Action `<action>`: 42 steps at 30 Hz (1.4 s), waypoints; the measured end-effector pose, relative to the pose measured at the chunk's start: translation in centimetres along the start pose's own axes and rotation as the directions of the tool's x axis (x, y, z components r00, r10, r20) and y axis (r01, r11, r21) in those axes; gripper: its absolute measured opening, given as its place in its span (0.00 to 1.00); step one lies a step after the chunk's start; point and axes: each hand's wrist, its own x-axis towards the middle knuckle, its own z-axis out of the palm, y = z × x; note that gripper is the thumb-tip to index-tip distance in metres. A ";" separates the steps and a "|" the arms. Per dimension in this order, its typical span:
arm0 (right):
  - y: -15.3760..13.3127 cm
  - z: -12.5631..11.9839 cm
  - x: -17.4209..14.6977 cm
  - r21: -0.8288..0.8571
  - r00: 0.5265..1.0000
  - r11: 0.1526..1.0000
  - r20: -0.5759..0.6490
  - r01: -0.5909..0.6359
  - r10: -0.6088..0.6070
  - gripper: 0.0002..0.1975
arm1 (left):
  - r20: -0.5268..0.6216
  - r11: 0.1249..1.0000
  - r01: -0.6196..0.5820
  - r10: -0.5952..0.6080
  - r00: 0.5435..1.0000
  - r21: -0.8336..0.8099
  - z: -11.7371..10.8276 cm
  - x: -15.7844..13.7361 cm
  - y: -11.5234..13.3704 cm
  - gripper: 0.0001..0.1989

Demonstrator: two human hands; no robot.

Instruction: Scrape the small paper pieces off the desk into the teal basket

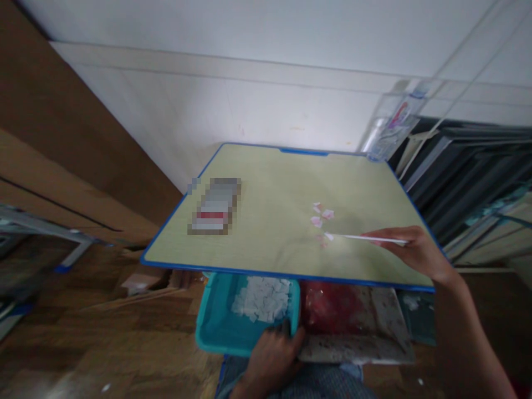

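My right hand is closed around slim white tweezers, held nearly level above the right half of a pale yellow board with a blue rim. The tip meets a small whitish piece. Just beyond it lie several small pink-and-white pieces, apart from one another. Below the board's front edge, my left hand rests at the near right corner of a teal basin, fingers curled; what they hold, if anything, is hidden in shadow. Many flat white pieces are heaped inside the basin.
A blurred-out phone-shaped object lies on the board's left side. A clear plastic bottle stands at the back right corner. A stained tray with a red bag sits beside the basin. Dark panels lean at right.
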 end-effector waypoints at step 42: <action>0.6 -0.8 -6.9 0.018 0.976 0.979 -0.077 -0.205 0.206 0.11 | -0.009 1.000 0.008 -0.008 1.000 -0.002 0.0 0.0 0.0 0.23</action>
